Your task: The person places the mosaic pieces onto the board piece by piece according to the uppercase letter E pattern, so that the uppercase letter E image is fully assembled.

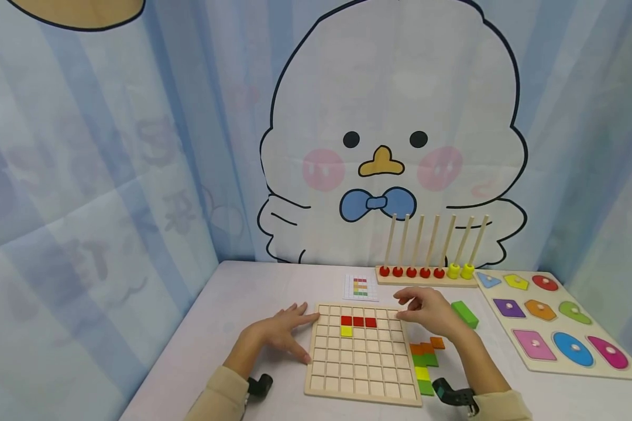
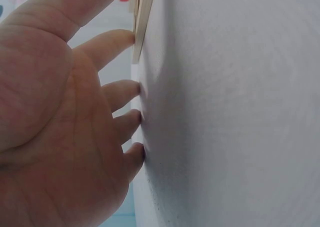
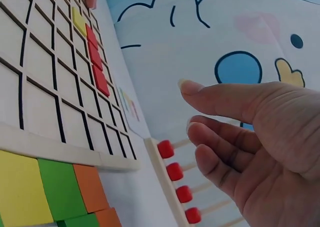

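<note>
A wooden grid board (image 1: 361, 374) lies flat on the table, with three red tiles (image 1: 358, 321) in a row and one yellow tile (image 1: 346, 331) directly below the leftmost red. My left hand (image 1: 281, 332) is spread at its left side, thumb and index finger at the edge; the other fingertips rest on the table in the left wrist view. By the far right corner is my right hand (image 1: 429, 310), empty, its fingers loosely bent and apart from the thumb (image 3: 220, 97). Behind the board lies a card (image 1: 361, 287) printed with red, orange and green squares.
Loose orange tiles (image 1: 437, 342), green tiles (image 1: 426, 360) and yellow tiles (image 1: 422, 374) lie along the board's right edge. A green block (image 1: 464, 314) is beyond my right hand. A peg stand with beads (image 1: 426, 280) and a shape puzzle board (image 1: 545, 333) stand farther back and right.
</note>
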A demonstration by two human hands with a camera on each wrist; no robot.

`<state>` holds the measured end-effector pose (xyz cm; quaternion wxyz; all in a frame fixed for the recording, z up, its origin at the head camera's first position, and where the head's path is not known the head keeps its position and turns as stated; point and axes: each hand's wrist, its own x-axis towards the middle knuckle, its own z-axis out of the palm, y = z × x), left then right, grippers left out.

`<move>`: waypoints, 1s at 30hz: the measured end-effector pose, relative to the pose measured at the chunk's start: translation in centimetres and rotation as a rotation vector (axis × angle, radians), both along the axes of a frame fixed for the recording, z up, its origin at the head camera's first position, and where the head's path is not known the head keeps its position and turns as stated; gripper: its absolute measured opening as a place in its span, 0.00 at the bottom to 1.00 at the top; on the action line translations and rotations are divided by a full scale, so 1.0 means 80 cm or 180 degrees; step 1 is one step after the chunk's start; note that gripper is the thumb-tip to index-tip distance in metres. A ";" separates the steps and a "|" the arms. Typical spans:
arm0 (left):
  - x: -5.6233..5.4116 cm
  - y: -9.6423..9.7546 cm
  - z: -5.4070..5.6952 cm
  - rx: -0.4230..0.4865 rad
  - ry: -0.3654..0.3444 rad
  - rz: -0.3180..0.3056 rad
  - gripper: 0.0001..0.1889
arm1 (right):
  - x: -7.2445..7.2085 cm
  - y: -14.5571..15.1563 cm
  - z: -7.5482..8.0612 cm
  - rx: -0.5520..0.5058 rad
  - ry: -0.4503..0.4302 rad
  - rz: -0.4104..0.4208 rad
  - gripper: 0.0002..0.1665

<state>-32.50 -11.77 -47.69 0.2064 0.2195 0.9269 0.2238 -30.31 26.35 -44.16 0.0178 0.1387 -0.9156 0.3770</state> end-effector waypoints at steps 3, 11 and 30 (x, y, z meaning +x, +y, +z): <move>0.000 0.001 -0.001 -0.0003 0.0001 0.0017 0.53 | 0.001 0.009 0.002 0.0086 -0.0058 -0.0006 0.23; 0.001 0.000 -0.002 0.0028 0.0013 0.0011 0.53 | 0.007 0.035 0.008 0.0296 -0.0311 -0.0057 0.25; 0.000 0.001 -0.004 -0.0003 0.0047 0.0025 0.53 | 0.010 0.069 0.007 0.0539 -0.1083 -0.0099 0.16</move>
